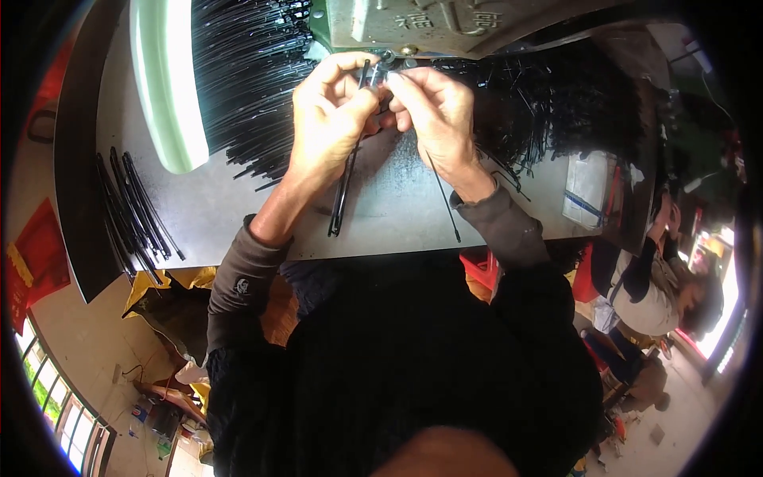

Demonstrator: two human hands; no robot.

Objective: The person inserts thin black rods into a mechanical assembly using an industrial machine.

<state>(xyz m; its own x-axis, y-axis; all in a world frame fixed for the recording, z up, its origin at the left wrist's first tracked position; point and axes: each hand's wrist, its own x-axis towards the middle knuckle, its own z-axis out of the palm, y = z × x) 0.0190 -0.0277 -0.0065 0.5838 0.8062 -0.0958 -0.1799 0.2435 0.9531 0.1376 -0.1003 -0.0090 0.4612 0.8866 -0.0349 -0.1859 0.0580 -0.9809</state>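
Note:
My left hand (330,115) is closed round a few slim black rods (343,199), which slant down past the wrist toward the table's near edge. Close beside it, my right hand (437,111) pinches with thumb and forefinger. From under that hand a single thin black rod (443,195) runs down toward the near edge; its upper end is hidden by the fingers. Both sets of fingertips meet at a small shiny metal part (380,73) below the front of a green-grey machine (421,28). My fingers partly cover this spot.
A large heap of black rods (246,79) lies left of my hands, another dark heap (556,103) to the right. A smaller bunch (137,211) rests at the metal table's (262,230) left end. A white curved lamp (168,87) stands nearby. Another person (652,294) is at far right.

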